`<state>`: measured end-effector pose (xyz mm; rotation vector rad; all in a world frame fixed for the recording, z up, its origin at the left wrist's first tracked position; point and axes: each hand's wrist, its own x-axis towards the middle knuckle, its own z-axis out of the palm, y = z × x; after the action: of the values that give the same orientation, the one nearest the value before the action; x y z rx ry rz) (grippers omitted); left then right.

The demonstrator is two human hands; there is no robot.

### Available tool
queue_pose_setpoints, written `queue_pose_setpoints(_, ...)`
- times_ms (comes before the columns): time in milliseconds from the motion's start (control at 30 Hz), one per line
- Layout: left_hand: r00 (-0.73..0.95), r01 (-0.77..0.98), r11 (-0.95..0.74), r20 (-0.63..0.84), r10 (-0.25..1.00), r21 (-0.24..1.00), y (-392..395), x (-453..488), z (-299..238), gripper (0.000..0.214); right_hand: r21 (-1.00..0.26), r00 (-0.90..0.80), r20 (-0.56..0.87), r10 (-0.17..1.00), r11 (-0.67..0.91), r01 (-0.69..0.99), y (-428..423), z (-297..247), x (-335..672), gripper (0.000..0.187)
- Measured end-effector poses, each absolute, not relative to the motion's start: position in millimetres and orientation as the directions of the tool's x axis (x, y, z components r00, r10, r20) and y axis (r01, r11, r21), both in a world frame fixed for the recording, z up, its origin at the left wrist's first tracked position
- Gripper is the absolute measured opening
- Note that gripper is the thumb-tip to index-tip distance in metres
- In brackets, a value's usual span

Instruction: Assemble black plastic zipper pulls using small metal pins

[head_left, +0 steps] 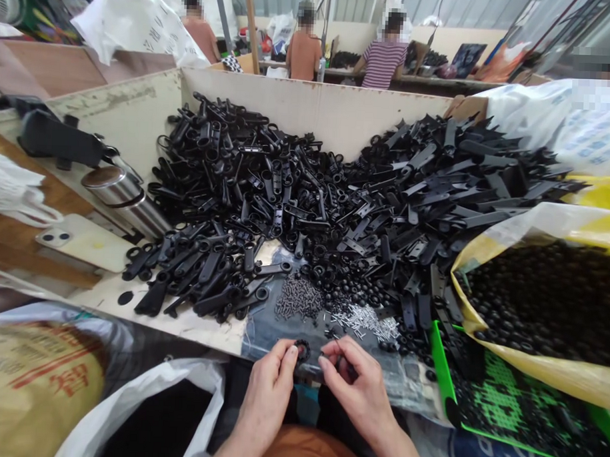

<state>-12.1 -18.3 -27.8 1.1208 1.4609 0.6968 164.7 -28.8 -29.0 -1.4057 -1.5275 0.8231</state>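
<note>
My left hand (pixel 269 385) pinches a small black ring-shaped plastic part (pixel 303 350) at the table's front edge. A short gap away, my right hand (pixel 356 378) is closed, thumb against fingers, with a small dark piece (pixel 323 354) at the tips; its kind is too small to tell. Just beyond the hands lie a heap of small grey screw-like pieces (pixel 297 298), a scatter of silver pins (pixel 366 322) and many round black caps (pixel 355 290). Behind them rise piles of black plastic handle-like parts (pixel 222 145) and flat black strips (pixel 457 160).
At left stand a steel flask (pixel 128 199) and a phone (pixel 82 241). A white sack (pixel 212 385) opens below. On the right are a green tray (pixel 443 373) and a yellow bag of black balls (pixel 547 297). Several people work beyond the board (pixel 319 109).
</note>
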Motion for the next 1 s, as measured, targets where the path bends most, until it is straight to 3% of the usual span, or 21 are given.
queue_pose_setpoints(167, 0.141, 0.123, 0.525, -0.539, 0.831, 0.842, -20.0, -14.9, -24.5, 0.047, -0.909, 0.019, 0.152, 0.988, 0.132, 0.395, -31.2, -30.1, 165.5, 0.008)
queue_pose_setpoints(333, 0.315, 0.097, 0.528, -0.529, 0.788, 0.844, -18.5, -18.4, -9.7, 0.030, -0.892, -0.040, 0.178, 0.983, 0.179, 0.415, -32.4, -27.2, 162.2, 0.006)
queue_pose_setpoints(500, 0.346, 0.049, 0.583, -0.562, 0.751, 0.811, -18.6, -13.9, -6.8, 0.041, -0.830, -0.134, 0.272, 0.953, 0.303, 0.469, -29.6, -25.4, 158.2, 0.005)
queue_pose_setpoints(667, 0.360, 0.088, 0.519, -0.513, 0.779, 0.850, -18.2, -13.7, -10.5, 0.041, -0.757, -0.175, 0.329, 0.928, 0.369, 0.538, -27.8, -27.3, 158.2, 0.006)
queue_pose_setpoints(1000, 0.364, 0.244, 0.355, -0.425, 0.829, 0.902, -19.8, -17.9, -19.6, 0.024, -0.706, -0.147, 0.292, 0.945, 0.317, 0.633, -26.9, -22.0, 153.1, 0.012)
